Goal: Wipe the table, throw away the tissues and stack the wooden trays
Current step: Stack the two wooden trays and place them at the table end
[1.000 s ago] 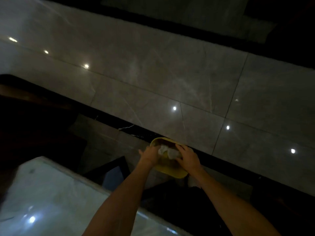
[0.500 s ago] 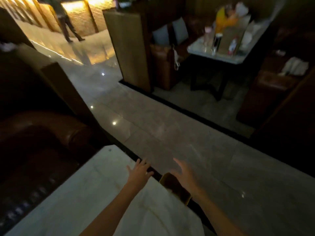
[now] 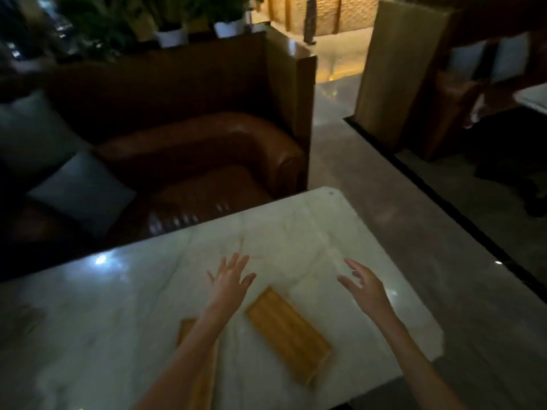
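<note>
Head view: left hand (image 3: 229,280) and right hand (image 3: 364,284) above the marble table (image 3: 310,232), fingers spread, empty. Between the forearms, one wooden tray (image 3: 288,335) lying flat; second tray (image 3: 201,377) (partly hidden) under the left forearm. Tissues out of view. Beyond, leather sofa (image 3: 207,155).

The second wooden tray (image 3: 196,377) lies mostly under the left forearm (image 3: 189,350), and its near end runs off the bottom edge, so its full outline cannot be told. Both forearms are cut off by the bottom edge. The desk (image 3: 88,321) runs out of view at the left and bottom. The whole view is dim and smeared: the near corner of the first wooden tray (image 3: 288,332) is soft, and the potted plants (image 3: 171,34) behind the sofa (image 3: 207,161) are too blurred to make out.
</note>
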Tool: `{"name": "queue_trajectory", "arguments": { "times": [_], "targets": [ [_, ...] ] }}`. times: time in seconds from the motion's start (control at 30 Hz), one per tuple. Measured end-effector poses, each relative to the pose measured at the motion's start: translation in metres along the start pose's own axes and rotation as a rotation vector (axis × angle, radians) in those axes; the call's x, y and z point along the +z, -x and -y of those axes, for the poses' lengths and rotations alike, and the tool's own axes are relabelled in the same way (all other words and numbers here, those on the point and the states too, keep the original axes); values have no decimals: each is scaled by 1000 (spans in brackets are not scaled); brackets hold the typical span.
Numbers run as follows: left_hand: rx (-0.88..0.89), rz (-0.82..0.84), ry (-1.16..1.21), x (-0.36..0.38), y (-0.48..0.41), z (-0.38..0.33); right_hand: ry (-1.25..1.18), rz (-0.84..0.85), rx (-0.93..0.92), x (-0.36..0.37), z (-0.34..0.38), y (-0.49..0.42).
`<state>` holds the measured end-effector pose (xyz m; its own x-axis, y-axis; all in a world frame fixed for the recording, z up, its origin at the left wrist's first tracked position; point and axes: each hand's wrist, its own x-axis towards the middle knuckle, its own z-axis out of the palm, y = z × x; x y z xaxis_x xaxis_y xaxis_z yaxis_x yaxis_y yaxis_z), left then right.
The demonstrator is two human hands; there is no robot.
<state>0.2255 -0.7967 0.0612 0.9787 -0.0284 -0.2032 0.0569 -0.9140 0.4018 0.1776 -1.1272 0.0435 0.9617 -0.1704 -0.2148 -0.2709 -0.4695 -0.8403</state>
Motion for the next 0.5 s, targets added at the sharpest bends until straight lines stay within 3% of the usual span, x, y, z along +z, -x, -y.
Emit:
{"name": "queue_trajectory", "arguments": {
  "times": [0.17, 0.3, 0.5],
  "targets": [
    [-230, 81, 60, 20, 75, 74, 14, 134, 35, 68, -7, 28],
    [-267, 57, 91, 33, 118, 99, 66, 224, 13, 91, -12, 37],
    [-345, 25, 164, 45, 131, 97, 41, 167, 6, 93, -10, 27]
  ]
}}
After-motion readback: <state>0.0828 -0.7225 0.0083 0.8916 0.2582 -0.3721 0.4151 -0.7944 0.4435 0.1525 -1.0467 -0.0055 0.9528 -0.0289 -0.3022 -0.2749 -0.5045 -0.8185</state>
